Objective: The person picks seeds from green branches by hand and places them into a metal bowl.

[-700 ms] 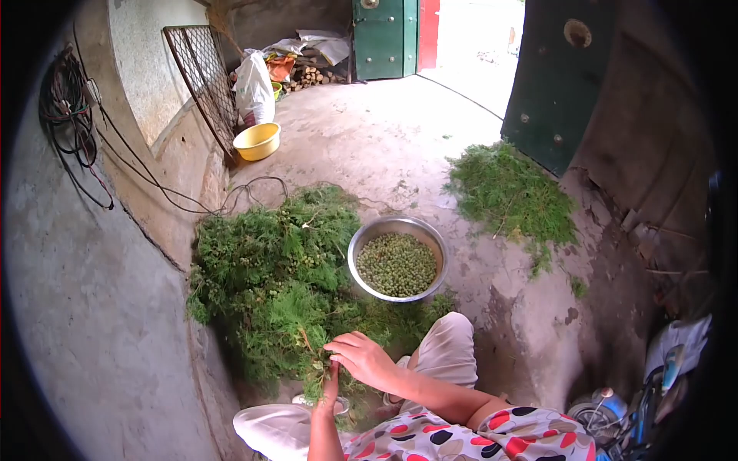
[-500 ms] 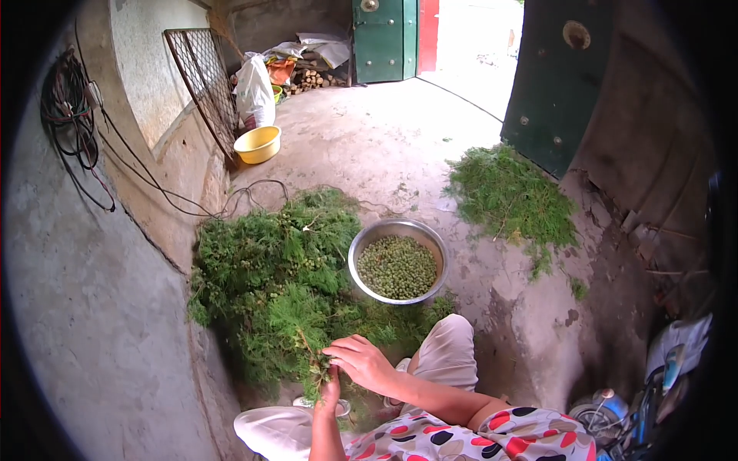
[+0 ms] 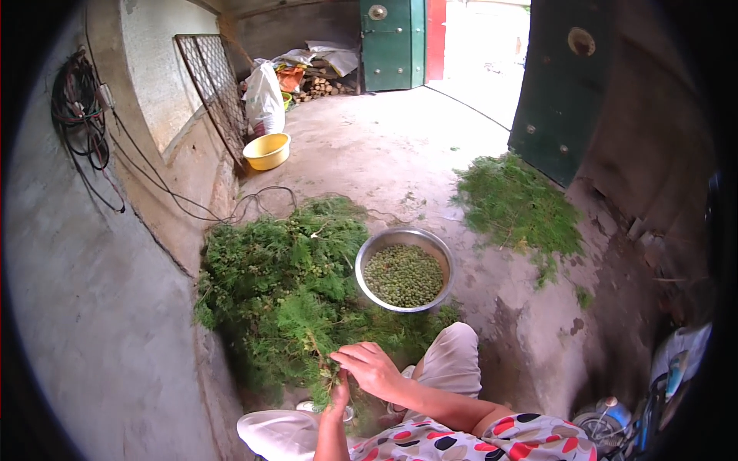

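My left hand is closed round the lower part of a green, feathery evergreen sprig, which points up and away from me. My right hand reaches across from the right, its fingers bent and pressed together against the sprig just above my left hand. What its fingertips pinch there is mostly hidden. Beyond both hands spreads a big heap of evergreen branches with small green cones among the leaves. To its right stands a round metal basin, partly filled with small green cones.
A smaller pile of green sprigs lies at the right, near a green metal door. At the back left are a yellow basin, a white sack and stacked firewood. Cables hang on the left wall.
The whole view has shifted a little, so everything sits slightly lower and further right. Both hands stay together at the sprig, with only slight finger movement.
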The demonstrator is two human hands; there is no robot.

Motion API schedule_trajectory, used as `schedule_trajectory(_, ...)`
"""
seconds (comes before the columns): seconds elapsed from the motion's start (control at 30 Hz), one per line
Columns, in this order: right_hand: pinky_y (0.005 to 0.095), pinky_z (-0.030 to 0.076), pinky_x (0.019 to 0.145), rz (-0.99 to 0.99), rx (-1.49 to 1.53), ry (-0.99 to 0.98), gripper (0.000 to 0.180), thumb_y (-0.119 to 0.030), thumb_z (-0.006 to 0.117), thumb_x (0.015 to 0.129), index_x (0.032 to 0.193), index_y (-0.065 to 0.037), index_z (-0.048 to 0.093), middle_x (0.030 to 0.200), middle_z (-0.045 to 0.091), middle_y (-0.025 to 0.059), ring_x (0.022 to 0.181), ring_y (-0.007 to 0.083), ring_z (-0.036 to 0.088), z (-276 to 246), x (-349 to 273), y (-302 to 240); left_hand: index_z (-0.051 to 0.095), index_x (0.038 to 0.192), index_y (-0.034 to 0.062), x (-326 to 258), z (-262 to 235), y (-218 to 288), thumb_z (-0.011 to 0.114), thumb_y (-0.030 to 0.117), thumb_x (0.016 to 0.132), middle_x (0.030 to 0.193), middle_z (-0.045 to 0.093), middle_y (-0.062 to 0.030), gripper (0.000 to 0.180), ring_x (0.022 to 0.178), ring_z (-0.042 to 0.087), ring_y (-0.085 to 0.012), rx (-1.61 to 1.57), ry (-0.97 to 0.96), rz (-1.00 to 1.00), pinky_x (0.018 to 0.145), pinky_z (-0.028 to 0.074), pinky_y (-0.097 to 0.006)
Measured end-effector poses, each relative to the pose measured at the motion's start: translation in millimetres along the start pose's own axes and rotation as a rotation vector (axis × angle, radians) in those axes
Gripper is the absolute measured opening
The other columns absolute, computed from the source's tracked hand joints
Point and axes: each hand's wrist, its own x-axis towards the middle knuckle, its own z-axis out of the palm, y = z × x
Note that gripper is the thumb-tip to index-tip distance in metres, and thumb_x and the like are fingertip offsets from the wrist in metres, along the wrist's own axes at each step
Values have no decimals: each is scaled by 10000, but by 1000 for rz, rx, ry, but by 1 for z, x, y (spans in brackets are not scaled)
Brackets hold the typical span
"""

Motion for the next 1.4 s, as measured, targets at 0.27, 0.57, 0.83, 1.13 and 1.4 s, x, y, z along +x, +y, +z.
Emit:
schedule_trajectory(0.27,338,427,747,26,27,-20,393,41,594,663,1049,-37,599,969,577,78,821,243,537,0,1,0,523,992,0,-1,8,-19,500,221,887,857,585,-160,245,759,553,-291,81,119,77,634,422,-386)
schedule_trajectory(0.57,277,447,681,48,248,-33,320,-16,637,726,1042,-10,590,939,568,84,763,179,551,-3,-1,-23,578,852,27,10,-13,-17,491,298,905,740,541,-27,290,669,493,-113,-458,162,-580,566,408,-273)
schedule_trajectory(0.83,220,447,584,964,1292,-139,264,-72,502,878,1138,-41,472,960,517,37,698,87,530,19,-17,15,567,821,52,6,-18,-17,482,253,915,783,569,-15,237,721,506,-99,-611,27,-337,655,400,-264)
schedule_trajectory(1.13,206,397,517,759,749,-333,286,-249,511,903,1076,-22,526,730,532,-1,606,51,478,30,-23,22,584,977,57,-1,-12,-35,552,268,883,905,587,-25,233,804,533,-109,-616,-39,-400,700,427,-267)
schedule_trajectory(1.4,222,428,504,686,661,-253,216,-182,535,889,1026,-15,520,766,577,42,566,82,513,27,-24,16,582,908,62,1,-18,-15,586,283,861,816,575,-5,226,711,516,-105,-440,-37,-356,664,412,-267)
